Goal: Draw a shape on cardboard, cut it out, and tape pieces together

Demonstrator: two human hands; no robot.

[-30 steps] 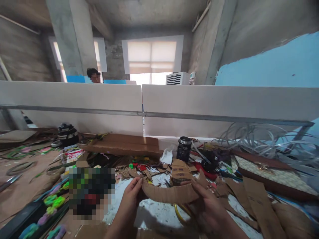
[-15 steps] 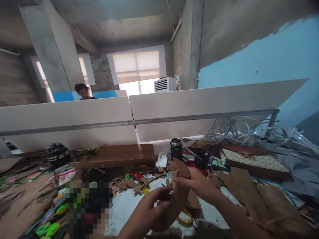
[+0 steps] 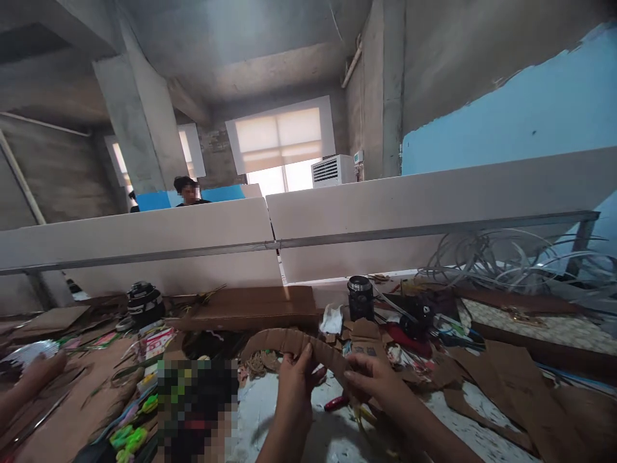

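A long curved cardboard strip (image 3: 282, 339) arches above the white work surface, held up in both hands. My left hand (image 3: 295, 389) pinches it near the middle, thumb on the near face. At the strip's lower right part, my right hand (image 3: 378, 381) has its fingers closed on it. Below, between my hands, lies a small red object (image 3: 336, 403), with a yellow loop-like handle (image 3: 367, 415) beside it, partly hidden by my right hand. Twine and small cardboard scraps (image 3: 263, 363) sit behind the strip's left part.
A black jar (image 3: 360, 299) without a lid stands behind my hands, near a white crumpled tissue (image 3: 331, 319). Cardboard offcuts (image 3: 506, 373) and a patterned bag (image 3: 515, 321) lie right. Another person's hand (image 3: 45, 366) is far left. A long cardboard box (image 3: 260, 305) lies behind.
The cardboard strip has swung from nearly upright to an arch reaching left. My left hand has moved up it and my right hand towards its lower right part. The view has shifted left.
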